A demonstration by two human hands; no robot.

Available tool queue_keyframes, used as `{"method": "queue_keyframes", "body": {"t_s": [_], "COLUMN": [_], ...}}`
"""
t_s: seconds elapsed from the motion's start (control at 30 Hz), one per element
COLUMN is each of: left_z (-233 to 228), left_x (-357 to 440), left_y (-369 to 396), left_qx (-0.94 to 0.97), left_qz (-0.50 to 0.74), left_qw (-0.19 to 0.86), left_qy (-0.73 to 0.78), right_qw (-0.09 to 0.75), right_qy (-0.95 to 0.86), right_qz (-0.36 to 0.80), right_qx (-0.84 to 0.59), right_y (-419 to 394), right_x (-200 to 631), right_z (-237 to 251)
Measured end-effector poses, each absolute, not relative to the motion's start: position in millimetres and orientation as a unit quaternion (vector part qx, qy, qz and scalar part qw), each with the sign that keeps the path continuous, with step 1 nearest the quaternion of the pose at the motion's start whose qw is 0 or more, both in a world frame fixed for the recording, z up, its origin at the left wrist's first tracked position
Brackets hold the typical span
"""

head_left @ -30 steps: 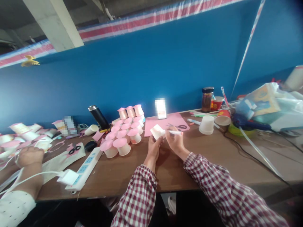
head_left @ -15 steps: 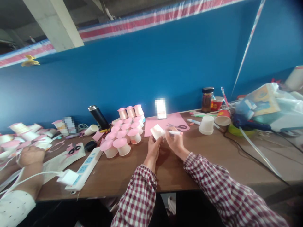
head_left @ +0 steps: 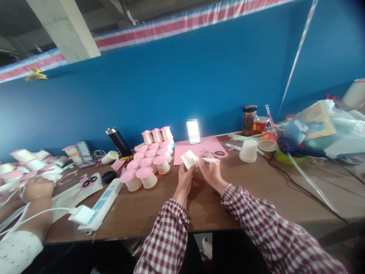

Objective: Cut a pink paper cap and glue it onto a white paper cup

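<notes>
My left hand (head_left: pixel 185 178) grips a small white paper cup (head_left: pixel 188 158), tilted, above the table's front middle. In my right hand (head_left: pixel 210 171) is a white marker pen (head_left: pixel 211 160) with an orange end. It lies nearly level, and its other end points at the cup's right side; whether it touches cannot be seen. Behind both hands lies a pink sheet of paper (head_left: pixel 185 150) with dark-handled scissors (head_left: pixel 218 153) on it. Left of my hands stand several paper cups topped with pink paper discs (head_left: pixel 146 173).
A white power strip (head_left: pixel 105 203) and a black bottle (head_left: pixel 117 140) are on the left. Another person's hand (head_left: pixel 38 188) works among more cups at far left. An upturned white cup (head_left: pixel 249 151), a jar (head_left: pixel 249 121) and a blue glue gun (head_left: pixel 299 147) stand to the right.
</notes>
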State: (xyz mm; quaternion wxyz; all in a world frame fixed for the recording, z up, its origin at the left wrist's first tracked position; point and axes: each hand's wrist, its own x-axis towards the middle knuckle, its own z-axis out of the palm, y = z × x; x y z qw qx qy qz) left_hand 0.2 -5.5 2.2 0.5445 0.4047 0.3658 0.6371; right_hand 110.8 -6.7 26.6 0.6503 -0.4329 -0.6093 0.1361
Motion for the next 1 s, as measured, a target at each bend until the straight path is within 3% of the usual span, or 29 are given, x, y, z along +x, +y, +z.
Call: {"method": "queue_keyframes", "body": {"t_s": [1.0], "left_z": [5.9], "left_x": [1.2], "left_y": [-7.2], "left_qx": [0.385], "left_qz": [0.65], "left_qw": [0.557], "left_qy": [0.347], "right_qw": [0.632], "right_qy": [-0.641], "right_qz": [0.126], "right_qx": [-0.417], "right_y": [-11.9], "right_x": [111.9], "right_z": [28.1]}}
